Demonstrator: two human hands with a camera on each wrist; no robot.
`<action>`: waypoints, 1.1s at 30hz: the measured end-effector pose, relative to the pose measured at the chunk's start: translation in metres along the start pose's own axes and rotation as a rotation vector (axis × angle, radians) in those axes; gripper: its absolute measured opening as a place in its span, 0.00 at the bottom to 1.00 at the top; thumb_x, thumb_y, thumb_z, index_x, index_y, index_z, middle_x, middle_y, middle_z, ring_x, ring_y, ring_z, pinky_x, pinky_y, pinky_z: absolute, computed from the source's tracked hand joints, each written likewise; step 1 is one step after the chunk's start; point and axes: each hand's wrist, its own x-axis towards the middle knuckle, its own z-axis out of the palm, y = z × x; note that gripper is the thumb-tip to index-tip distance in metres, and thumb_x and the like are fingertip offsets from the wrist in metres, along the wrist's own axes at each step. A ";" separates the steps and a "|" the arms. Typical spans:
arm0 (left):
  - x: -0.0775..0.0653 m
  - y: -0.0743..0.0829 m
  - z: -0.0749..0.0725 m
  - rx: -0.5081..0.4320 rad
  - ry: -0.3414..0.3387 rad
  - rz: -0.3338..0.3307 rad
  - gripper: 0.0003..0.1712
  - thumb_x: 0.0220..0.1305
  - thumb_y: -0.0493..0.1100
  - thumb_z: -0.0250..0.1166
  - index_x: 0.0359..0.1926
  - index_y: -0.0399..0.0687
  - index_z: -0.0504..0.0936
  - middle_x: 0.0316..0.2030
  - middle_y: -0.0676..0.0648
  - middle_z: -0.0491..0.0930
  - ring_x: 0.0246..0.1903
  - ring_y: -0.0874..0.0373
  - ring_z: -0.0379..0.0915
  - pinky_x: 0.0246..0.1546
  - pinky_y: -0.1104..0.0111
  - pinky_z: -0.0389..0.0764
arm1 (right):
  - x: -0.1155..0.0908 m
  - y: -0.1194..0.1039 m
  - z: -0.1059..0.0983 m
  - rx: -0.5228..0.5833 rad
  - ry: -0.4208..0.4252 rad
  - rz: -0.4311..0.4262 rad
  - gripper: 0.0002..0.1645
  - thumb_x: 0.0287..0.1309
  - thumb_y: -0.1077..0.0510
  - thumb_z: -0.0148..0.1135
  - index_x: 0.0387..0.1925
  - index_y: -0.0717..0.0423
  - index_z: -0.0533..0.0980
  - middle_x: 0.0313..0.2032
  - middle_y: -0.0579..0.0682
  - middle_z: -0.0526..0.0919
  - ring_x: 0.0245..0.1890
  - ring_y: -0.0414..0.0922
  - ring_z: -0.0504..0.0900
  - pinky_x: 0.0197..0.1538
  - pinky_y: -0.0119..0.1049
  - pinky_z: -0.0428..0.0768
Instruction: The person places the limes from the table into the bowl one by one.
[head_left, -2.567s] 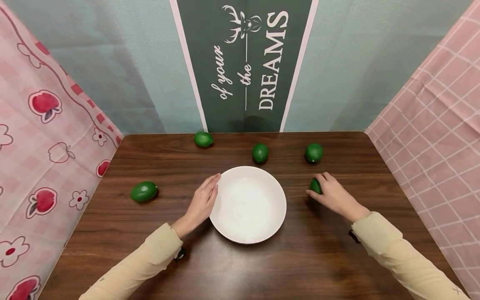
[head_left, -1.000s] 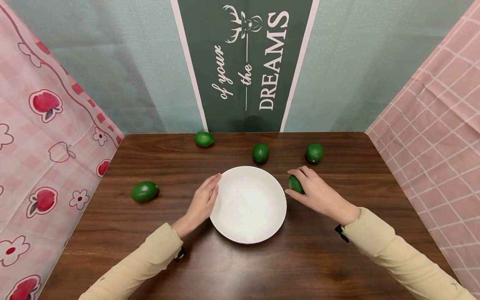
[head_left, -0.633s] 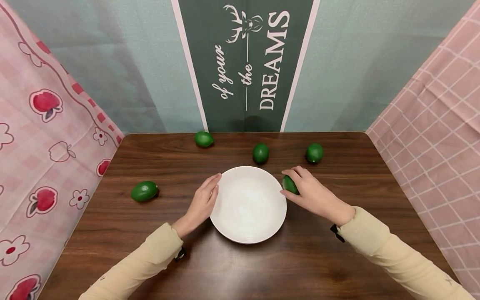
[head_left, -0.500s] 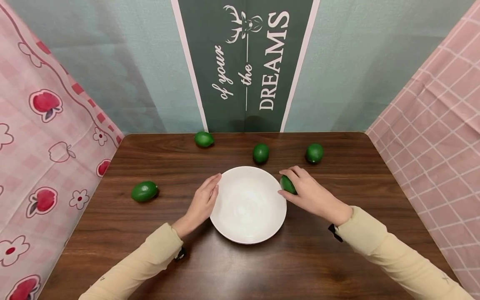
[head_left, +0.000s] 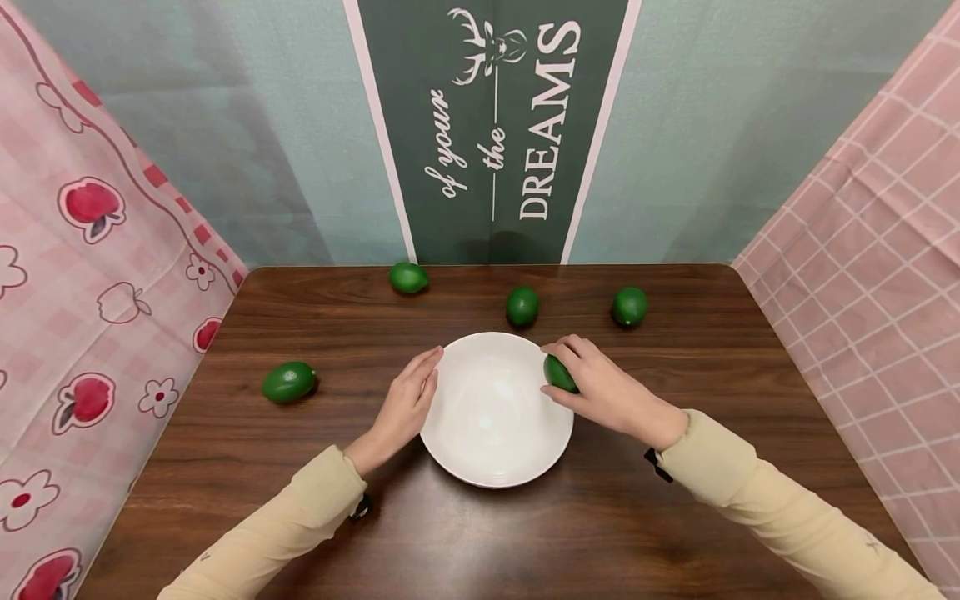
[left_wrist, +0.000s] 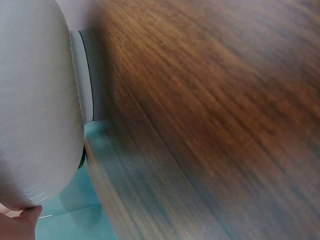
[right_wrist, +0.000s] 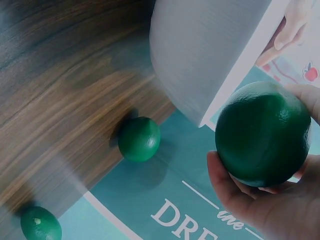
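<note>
A white bowl [head_left: 491,417] sits mid-table in the head view. My left hand [head_left: 401,408] rests against its left rim with fingers extended; in the left wrist view a fingertip [left_wrist: 31,216] touches the bowl wall [left_wrist: 40,100]. My right hand [head_left: 607,392] grips a green lime [head_left: 559,374] between thumb and fingers, over the bowl's right rim. From the right wrist, this lime [right_wrist: 263,134] appears large in the fingers, beside the bowl's edge [right_wrist: 245,65].
On the brown wooden table [head_left: 337,325], several limes lie around the bowl: one at left [head_left: 289,382], one at the back edge [head_left: 408,278], one behind the bowl [head_left: 522,307], one at back right [head_left: 629,307]. Fabric curtains [head_left: 277,125] border the table.
My right hand has carried the lime leftward from the table on the right to over the bowl's right rim. The left hand and bowl have stayed in place.
</note>
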 end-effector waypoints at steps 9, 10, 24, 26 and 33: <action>0.000 0.000 0.000 0.004 0.000 0.000 0.19 0.66 0.33 0.49 0.56 0.33 0.72 0.55 0.38 0.71 0.55 0.48 0.68 0.54 0.61 0.71 | 0.003 -0.001 0.008 0.030 -0.039 -0.051 0.29 0.52 0.52 0.64 0.53 0.62 0.70 0.46 0.53 0.70 0.43 0.45 0.70 0.43 0.36 0.76; 0.000 0.000 0.000 0.004 0.001 0.001 0.19 0.66 0.33 0.49 0.56 0.33 0.72 0.55 0.39 0.71 0.55 0.48 0.68 0.54 0.61 0.71 | 0.004 -0.001 0.009 0.031 -0.042 -0.058 0.29 0.53 0.52 0.64 0.53 0.62 0.70 0.46 0.53 0.70 0.43 0.45 0.70 0.43 0.36 0.76; 0.000 0.001 0.000 0.014 -0.002 -0.003 0.19 0.66 0.33 0.49 0.57 0.33 0.71 0.56 0.39 0.71 0.55 0.49 0.68 0.56 0.60 0.69 | 0.005 0.000 0.024 0.030 -0.083 -0.121 0.28 0.52 0.54 0.65 0.53 0.60 0.69 0.47 0.52 0.69 0.45 0.44 0.69 0.44 0.34 0.76; 0.000 0.001 0.000 0.016 -0.002 -0.002 0.19 0.66 0.33 0.49 0.57 0.33 0.71 0.55 0.39 0.71 0.55 0.48 0.68 0.55 0.60 0.70 | 0.006 0.000 0.026 0.026 -0.089 -0.133 0.28 0.52 0.54 0.65 0.53 0.59 0.69 0.47 0.52 0.69 0.46 0.44 0.69 0.44 0.34 0.76; 0.000 0.002 0.000 0.008 -0.005 -0.002 0.19 0.66 0.33 0.49 0.56 0.33 0.71 0.55 0.38 0.71 0.55 0.48 0.68 0.55 0.60 0.70 | 0.006 0.000 0.033 0.016 -0.109 -0.166 0.27 0.50 0.55 0.66 0.51 0.60 0.69 0.48 0.53 0.69 0.47 0.46 0.70 0.46 0.36 0.76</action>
